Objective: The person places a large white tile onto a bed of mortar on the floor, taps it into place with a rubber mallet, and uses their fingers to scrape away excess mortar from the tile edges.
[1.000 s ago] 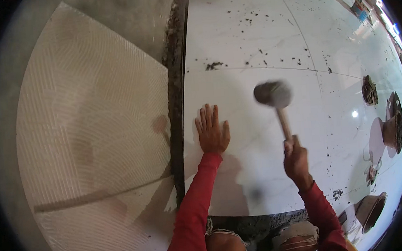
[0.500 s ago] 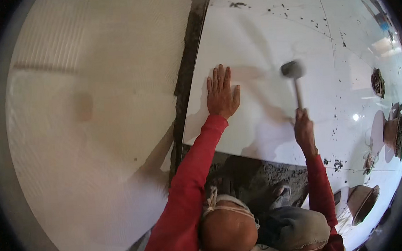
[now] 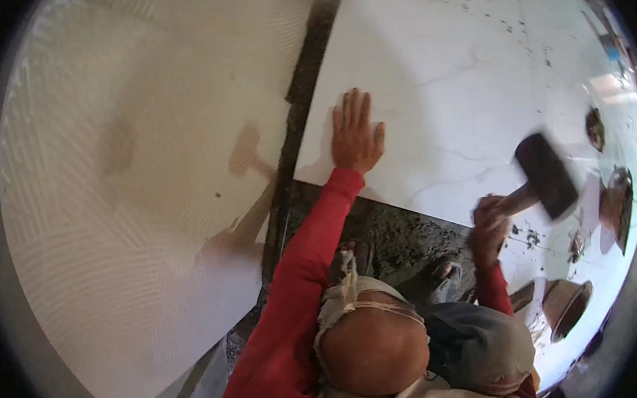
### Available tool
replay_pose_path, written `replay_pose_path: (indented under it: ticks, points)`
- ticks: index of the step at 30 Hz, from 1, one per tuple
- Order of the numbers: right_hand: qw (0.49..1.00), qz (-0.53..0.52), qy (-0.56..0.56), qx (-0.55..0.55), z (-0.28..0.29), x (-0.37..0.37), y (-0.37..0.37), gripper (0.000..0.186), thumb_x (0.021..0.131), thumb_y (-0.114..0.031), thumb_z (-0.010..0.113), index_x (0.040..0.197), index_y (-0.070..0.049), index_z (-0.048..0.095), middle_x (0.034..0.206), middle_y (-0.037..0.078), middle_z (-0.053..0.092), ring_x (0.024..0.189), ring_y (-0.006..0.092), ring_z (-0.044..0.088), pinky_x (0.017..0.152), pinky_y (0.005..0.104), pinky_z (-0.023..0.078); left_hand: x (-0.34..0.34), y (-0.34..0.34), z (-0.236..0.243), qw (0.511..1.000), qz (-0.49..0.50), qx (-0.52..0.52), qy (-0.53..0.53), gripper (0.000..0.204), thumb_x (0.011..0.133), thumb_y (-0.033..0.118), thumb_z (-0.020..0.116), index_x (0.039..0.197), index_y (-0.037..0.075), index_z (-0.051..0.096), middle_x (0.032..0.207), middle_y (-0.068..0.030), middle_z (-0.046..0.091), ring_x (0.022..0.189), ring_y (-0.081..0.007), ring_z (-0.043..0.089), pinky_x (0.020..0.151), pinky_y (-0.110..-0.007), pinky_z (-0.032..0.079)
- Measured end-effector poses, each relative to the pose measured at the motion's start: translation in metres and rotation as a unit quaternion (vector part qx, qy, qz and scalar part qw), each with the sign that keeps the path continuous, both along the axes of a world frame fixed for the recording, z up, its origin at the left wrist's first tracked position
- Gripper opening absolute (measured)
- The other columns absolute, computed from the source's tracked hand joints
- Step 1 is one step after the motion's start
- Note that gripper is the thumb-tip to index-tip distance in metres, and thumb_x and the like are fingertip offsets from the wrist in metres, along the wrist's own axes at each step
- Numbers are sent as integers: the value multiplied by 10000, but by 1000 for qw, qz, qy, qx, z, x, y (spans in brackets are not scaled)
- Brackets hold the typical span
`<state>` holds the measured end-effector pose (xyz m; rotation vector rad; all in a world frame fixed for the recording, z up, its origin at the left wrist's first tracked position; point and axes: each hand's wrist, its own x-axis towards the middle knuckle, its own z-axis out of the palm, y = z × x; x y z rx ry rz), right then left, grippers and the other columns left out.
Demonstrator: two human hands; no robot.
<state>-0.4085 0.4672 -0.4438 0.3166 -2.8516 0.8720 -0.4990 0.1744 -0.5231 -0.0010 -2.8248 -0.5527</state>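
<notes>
White glossy tile [image 3: 465, 95] fills the upper right of the head view, faintly veined and speckled with dark crumbs of mortar toward its far edge. To its left, across a dark narrow gap [image 3: 305, 105], lies a broad bed of pale adhesive [image 3: 135, 181] combed into fine curved ridges, with a couple of darker smudges on it. Below the tile's near edge a patch of rough grey mortar [image 3: 394, 238] is exposed, and a sandalled foot [image 3: 443, 275] rests on it. Along the right rim stand several round, dirt-caked bowls [image 3: 614, 203], one more [image 3: 566, 304] close to the right forearm; they are too distorted to tell their contents.

The left hand [image 3: 355, 135] lies flat on the tile near its left corner, palm down, fingers spread and pointing away from the person, the red-sleeved arm stretched straight out to it. The right hand [image 3: 489, 221] is closed in a fist around the wooden handle of a mallet [image 3: 544, 174], wrist cocked upward. The mallet's dark head is blurred and sits over the tile's near right part; whether it touches the surface cannot be told. The two hands are well apart, both on the same tile.
</notes>
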Motion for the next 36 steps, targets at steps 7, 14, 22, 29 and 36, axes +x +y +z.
replay_pose_path:
  ticks: [7, 14, 22, 29, 36]
  points:
    - [980, -94, -115, -132, -2, 26, 0, 158, 948, -151, 497, 1034, -18, 489, 630, 198, 598, 592, 412, 624, 526, 452, 492, -6, 10, 3, 998, -11, -55, -20, 658, 920, 284, 554, 1482, 75, 283, 1528, -157, 293, 1435, -321, 235, 1149, -511, 195]
    - [963, -151, -203, -92, 21, 14, -2, 293, 963, -273, 534, 1022, -4, 436, 559, 207, 545, 532, 452, 569, 467, 504, 435, -4, 21, 10, 995, -10, -100, -25, 614, 962, 336, 455, 1489, 83, 271, 1544, -133, 267, 1438, -309, 226, 1149, -511, 203]
    - [956, -200, -169, -132, 25, 18, 31, 266, 974, -272, 523, 984, -30, 416, 593, 244, 554, 565, 465, 570, 500, 545, 420, -1, 22, -1, 992, -37, -120, -17, 584, 992, 331, 436, 1477, 45, 284, 1536, -167, 277, 1428, -322, 237, 1141, -499, 205]
    - [941, -215, -64, -255, 27, 25, 44, 300, 976, -313, 515, 1010, -33, 413, 606, 238, 573, 577, 477, 570, 524, 549, 434, 0, 31, -3, 979, -11, -198, -50, 663, 994, 389, 403, 1487, -14, 217, 1552, -201, 209, 1446, -320, 192, 1169, -456, 170]
    - [947, -170, -51, -268, 26, 27, 45, 355, 978, -351, 505, 1026, -17, 393, 662, 262, 581, 631, 482, 579, 556, 554, 438, 11, 48, -9, 979, -54, -195, -29, 721, 978, 414, 430, 1477, -51, 198, 1537, -262, 187, 1445, -377, 159, 1166, -482, 167]
